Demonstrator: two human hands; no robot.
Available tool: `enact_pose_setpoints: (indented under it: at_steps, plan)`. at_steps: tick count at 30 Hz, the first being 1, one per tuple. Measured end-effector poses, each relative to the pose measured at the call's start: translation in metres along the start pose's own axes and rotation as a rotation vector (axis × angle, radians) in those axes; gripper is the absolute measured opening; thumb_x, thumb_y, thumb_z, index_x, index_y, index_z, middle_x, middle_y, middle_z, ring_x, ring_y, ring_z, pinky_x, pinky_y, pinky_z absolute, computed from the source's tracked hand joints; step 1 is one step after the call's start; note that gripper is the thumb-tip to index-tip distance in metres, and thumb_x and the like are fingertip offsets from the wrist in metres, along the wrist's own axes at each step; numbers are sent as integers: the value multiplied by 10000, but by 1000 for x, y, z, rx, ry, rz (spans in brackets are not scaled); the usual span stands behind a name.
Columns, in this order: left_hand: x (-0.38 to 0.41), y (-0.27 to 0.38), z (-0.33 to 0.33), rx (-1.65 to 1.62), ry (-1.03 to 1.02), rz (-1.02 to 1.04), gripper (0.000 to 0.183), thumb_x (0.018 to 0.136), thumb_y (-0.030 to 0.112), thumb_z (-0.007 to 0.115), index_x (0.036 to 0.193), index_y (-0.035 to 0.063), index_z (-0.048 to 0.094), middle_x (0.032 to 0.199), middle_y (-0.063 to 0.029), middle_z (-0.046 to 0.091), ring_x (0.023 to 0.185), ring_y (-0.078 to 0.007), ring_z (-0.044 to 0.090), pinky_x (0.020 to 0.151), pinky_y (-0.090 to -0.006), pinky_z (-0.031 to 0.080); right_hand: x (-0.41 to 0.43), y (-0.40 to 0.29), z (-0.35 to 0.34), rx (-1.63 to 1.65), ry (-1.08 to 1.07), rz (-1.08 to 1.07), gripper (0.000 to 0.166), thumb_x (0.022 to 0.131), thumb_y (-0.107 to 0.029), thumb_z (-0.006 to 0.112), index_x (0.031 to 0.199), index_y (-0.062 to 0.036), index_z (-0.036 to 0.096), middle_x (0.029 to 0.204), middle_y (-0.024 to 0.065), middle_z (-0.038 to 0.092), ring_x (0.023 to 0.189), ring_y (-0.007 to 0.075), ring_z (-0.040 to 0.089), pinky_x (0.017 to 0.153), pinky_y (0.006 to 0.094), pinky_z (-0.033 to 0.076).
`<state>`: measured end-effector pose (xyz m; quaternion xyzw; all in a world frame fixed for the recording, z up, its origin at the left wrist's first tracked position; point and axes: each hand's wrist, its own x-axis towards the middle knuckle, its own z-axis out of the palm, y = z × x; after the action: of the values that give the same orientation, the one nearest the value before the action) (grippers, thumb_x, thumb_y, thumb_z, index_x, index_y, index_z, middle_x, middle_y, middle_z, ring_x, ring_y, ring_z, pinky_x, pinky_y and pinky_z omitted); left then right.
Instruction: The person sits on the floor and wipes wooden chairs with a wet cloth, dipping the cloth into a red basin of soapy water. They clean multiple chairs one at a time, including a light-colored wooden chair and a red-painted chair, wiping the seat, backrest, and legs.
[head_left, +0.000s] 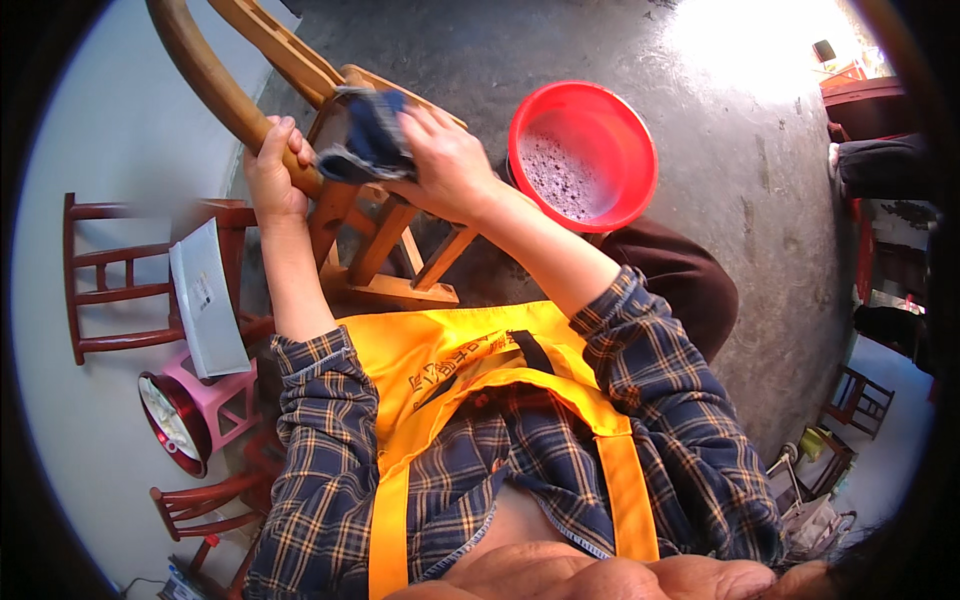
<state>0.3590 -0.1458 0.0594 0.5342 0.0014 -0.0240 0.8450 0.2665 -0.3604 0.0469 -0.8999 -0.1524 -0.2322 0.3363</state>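
Note:
My left hand (279, 169) is wrapped around the curved wooden rail (217, 86) of a piece of wooden furniture, perhaps a chair. In my right hand (446, 165) is a dark blue cloth with frayed edges (371, 135), like denim, slightly blurred. It is pressed close to the wooden frame beside the rail's lower end. Light wooden legs and a crossbar (401, 289) of the furniture show below the cloth. The cloth and my right hand hide part of the frame where the rail joins it.
A red plastic bucket (649, 150) holding foamy water (559, 169) stands on the grey concrete floor (750, 187), right of the furniture. At left are a dark red wooden chair (124, 296), a padded envelope (210, 300), a pink plastic stool (232, 405) and a red-rimmed pan (196, 450).

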Motion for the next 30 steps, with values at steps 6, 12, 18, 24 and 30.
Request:
enact_pose_setpoints:
  at_steps: [6,12,18,24,30]
  plan:
    - [-6,8,-15,-29,-64,-37,143,869,86,661,946,96,541,661,-20,474,536,-137,460,548,-303,406,-151,53,-43,-201,-185,284,483,666,-237,809,1017,0,576,1026,172,591,963,372,573,846,448,502]
    - [-17,3,-4,14,-146,-73,163,833,10,651,916,91,537,681,-21,488,536,-140,489,559,-287,436,-186,80,-86,-86,-450,704,495,670,-185,771,1096,-14,586,955,216,671,948,391,653,835,455,520]
    - [-33,2,11,36,-196,-102,147,834,-8,629,924,78,551,764,-36,552,590,-142,548,587,-277,471,-42,28,-112,705,-200,518,582,751,-270,818,1210,0,583,1110,145,648,1016,272,657,901,352,509]
    - [-61,-9,51,413,126,129,185,886,67,667,1017,67,535,800,-34,562,728,-118,582,703,-247,484,21,20,-16,470,-285,360,509,843,-340,752,1183,20,631,1195,120,562,1120,243,580,954,350,466]
    - [-68,-8,38,352,9,83,175,893,-17,628,997,68,516,788,-13,539,653,-100,555,627,-237,473,29,53,24,640,-107,431,391,805,-287,684,1078,-7,667,990,157,578,942,297,607,868,390,476]
